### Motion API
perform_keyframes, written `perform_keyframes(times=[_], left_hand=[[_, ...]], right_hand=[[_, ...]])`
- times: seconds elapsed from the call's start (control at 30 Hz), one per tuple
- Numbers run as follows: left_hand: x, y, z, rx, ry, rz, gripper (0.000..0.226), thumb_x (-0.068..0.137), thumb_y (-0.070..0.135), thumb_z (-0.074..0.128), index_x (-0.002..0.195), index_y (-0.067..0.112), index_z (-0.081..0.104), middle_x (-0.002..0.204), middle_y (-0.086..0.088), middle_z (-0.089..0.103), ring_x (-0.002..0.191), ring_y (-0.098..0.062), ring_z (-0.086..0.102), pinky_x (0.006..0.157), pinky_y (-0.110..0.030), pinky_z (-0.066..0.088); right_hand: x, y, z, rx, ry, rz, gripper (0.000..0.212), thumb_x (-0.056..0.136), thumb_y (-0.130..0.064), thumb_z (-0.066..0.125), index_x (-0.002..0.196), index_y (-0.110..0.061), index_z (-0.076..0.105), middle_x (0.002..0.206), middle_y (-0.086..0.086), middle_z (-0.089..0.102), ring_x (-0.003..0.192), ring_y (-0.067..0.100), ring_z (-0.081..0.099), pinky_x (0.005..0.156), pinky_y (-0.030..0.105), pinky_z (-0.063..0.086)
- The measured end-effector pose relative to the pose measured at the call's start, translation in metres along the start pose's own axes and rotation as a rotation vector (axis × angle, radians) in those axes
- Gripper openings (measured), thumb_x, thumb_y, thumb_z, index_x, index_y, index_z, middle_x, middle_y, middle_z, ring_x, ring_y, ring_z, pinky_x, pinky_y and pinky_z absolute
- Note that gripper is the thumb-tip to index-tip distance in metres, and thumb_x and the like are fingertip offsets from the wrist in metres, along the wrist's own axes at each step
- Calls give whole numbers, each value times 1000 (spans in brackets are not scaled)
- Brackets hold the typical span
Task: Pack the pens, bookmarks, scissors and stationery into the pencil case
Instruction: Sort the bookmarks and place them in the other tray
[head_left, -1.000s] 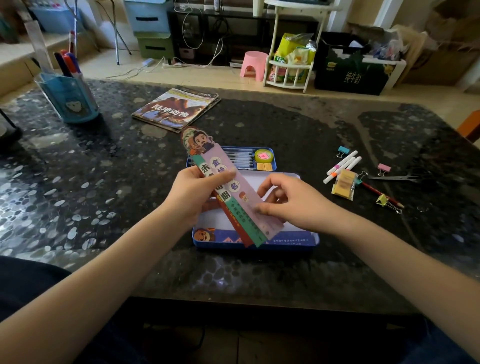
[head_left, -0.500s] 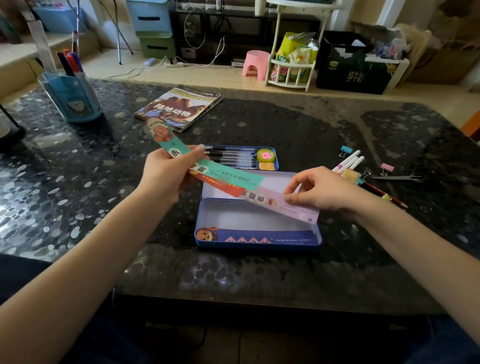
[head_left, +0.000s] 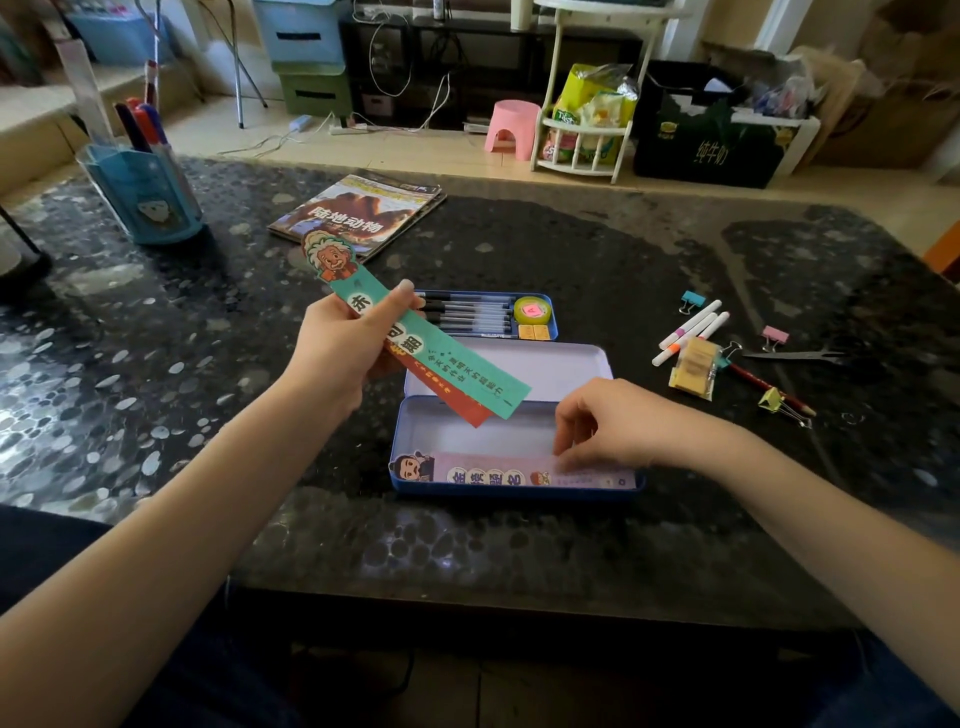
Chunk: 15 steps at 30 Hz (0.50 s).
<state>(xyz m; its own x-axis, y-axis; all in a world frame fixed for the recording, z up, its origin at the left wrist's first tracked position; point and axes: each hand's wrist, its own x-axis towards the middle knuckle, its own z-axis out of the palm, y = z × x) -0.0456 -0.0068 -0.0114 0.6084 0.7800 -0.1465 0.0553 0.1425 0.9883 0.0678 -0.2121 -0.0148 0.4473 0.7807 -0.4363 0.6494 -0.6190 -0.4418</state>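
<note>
**Bookmarks going into the tin, one laid, two in hand**

Nearest: right hand (head_left: 618, 428), fingers curled down, fingertips pressing a lilac bookmark (head_left: 519, 474) against the front wall of the open blue pencil case (head_left: 410, 415). The bookmark lies lengthwise, cartoon head at the left end.

Above the case: left hand (head_left: 343, 348), its grip a thumb-and-finger pinch on a teal bookmark (head_left: 457, 371) with a red bookmark (head_left: 460, 402) under it. Both slant down-right, free ends hanging over the case's left half. Their long axis lies oblique to the case; judged, they must swing parallel to the lilac one before they drop in. The left hand is the nearer to do it.

Behind: inner tray (head_left: 550, 332) with black pens (head_left: 467, 312), tape roll (head_left: 531, 310).

Right on the bench (head_left: 571, 249), well apart: markers (head_left: 693, 332), scissors (head_left: 795, 356), binder clips, sticky notes, red pencil.

Far: book (head_left: 358, 213), pen pot (head_left: 145, 192).
</note>
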Motion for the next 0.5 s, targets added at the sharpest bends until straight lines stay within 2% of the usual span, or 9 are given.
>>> perform_keyframes(times=[0.17, 0.3, 0.37, 0.5], left_hand=[[0, -1, 0, 17, 5, -7, 26, 83, 30, 68, 94, 7, 66, 79, 2, 73, 68, -11, 71, 67, -29, 59], [0, -1, 0, 7, -14, -4, 18, 83, 28, 67, 86, 10, 65, 71, 5, 73, 66, -10, 71, 60, -25, 58], [-1, -2, 1, 13, -58, -28, 16, 83, 27, 67, 82, 11, 65, 68, 5, 73, 64, -10, 71, 55, -23, 57], [-3, -5, 3, 93, -164, -91, 21, 84, 29, 66, 87, 8, 67, 79, -1, 73, 68, -13, 72, 53, -25, 57]], right_hand=[[1, 0, 0, -51, 2, -2, 12, 81, -30, 73, 76, -28, 62, 80, -10, 60, 73, 6, 58, 59, 18, 41], [1, 1, -1, -55, 8, -6, 12, 81, -31, 73, 76, -29, 61, 81, -10, 60, 74, 6, 59, 58, 17, 42], [1, 1, 1, -73, 12, -18, 14, 79, -31, 74, 76, -29, 61, 80, -10, 60, 73, 6, 58, 59, 19, 43], [2, 3, 5, -134, 28, -66, 18, 75, -35, 76, 79, -28, 60, 83, -10, 58, 76, 7, 56, 64, 22, 46]])
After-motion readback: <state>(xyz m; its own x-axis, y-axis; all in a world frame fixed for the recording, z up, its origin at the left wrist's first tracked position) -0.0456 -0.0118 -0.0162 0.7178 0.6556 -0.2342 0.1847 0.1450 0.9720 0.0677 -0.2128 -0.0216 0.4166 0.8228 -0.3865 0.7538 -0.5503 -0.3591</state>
